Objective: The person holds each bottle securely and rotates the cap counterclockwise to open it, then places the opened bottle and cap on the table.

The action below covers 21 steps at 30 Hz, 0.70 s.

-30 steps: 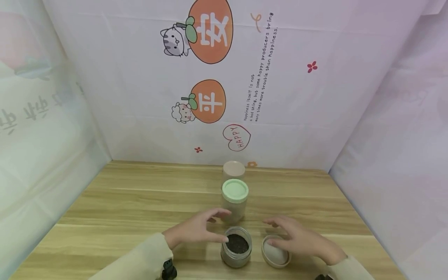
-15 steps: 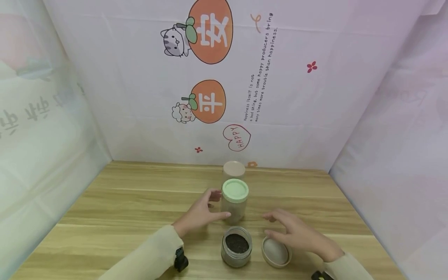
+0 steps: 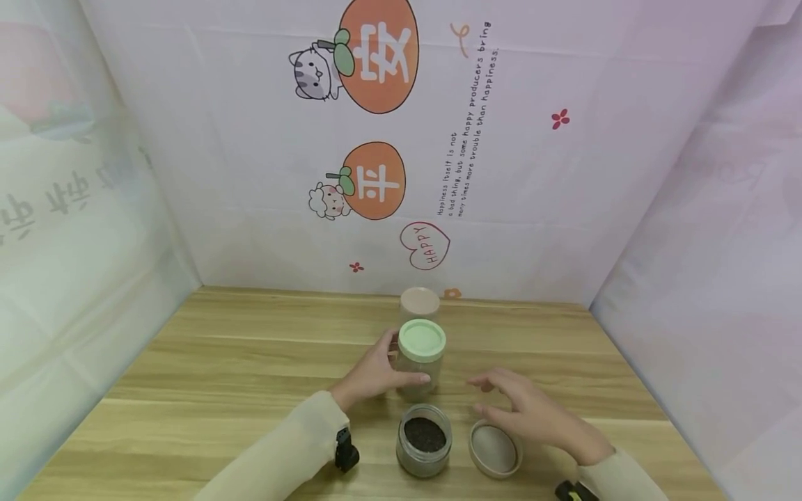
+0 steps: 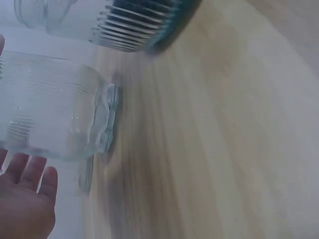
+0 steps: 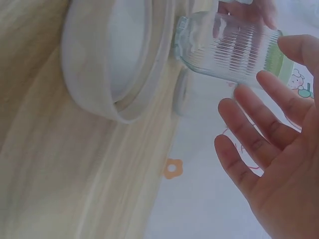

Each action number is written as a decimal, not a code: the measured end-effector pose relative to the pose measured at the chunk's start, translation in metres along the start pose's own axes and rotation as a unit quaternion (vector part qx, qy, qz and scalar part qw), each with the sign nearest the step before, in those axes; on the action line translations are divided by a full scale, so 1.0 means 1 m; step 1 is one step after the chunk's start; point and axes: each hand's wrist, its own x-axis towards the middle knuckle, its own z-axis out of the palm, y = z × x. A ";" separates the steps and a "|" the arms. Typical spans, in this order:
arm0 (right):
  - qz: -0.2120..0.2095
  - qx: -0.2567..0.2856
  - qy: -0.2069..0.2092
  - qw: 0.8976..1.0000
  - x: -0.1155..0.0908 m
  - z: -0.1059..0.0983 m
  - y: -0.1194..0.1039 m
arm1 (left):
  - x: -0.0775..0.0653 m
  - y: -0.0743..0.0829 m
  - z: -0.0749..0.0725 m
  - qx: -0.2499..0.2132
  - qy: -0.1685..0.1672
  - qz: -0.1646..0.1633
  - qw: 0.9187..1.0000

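A clear ribbed glass jar (image 3: 421,376) with a pale green lid (image 3: 422,339) stands upright on the table. My left hand (image 3: 374,372) grips its side, thumb across the front and fingers round the far side. Just in front of it is an open glass jar (image 3: 423,456) filled with dark granules (image 3: 425,435). To the right of that, a beige lid (image 3: 495,451) lies with its hollow side up. My right hand (image 3: 532,410) hovers behind and above this lid, fingers spread and holding nothing; the right wrist view shows the palm and separated fingers (image 5: 254,134).
Behind the green-lidded jar stands another jar with a beige lid (image 3: 420,301), mostly hidden. A wooden table (image 3: 250,348) runs back to a printed cloth backdrop (image 3: 532,181). Cloth walls rise on the left and right.
My left hand has moved from above the open jar, up and right, to the green-lidded jar and has taken hold of it. My right hand has shifted slightly upward from over the loose lid.
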 end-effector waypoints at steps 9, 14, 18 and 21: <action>-0.010 -0.020 0.045 0.999 0.019 -0.003 -0.004 | 0.007 0.003 0.009 -0.042 -0.004 0.031 0.999; -0.003 -0.017 0.060 0.998 0.033 -0.002 -0.009 | 0.008 0.003 0.011 -0.052 -0.001 0.033 0.998; -0.015 -0.025 0.086 0.996 0.045 0.000 -0.011 | 0.008 0.004 0.011 -0.052 0.000 0.035 0.998; -0.024 -0.039 0.108 0.993 0.054 0.001 -0.013 | 0.007 0.004 0.012 -0.054 0.002 0.038 0.998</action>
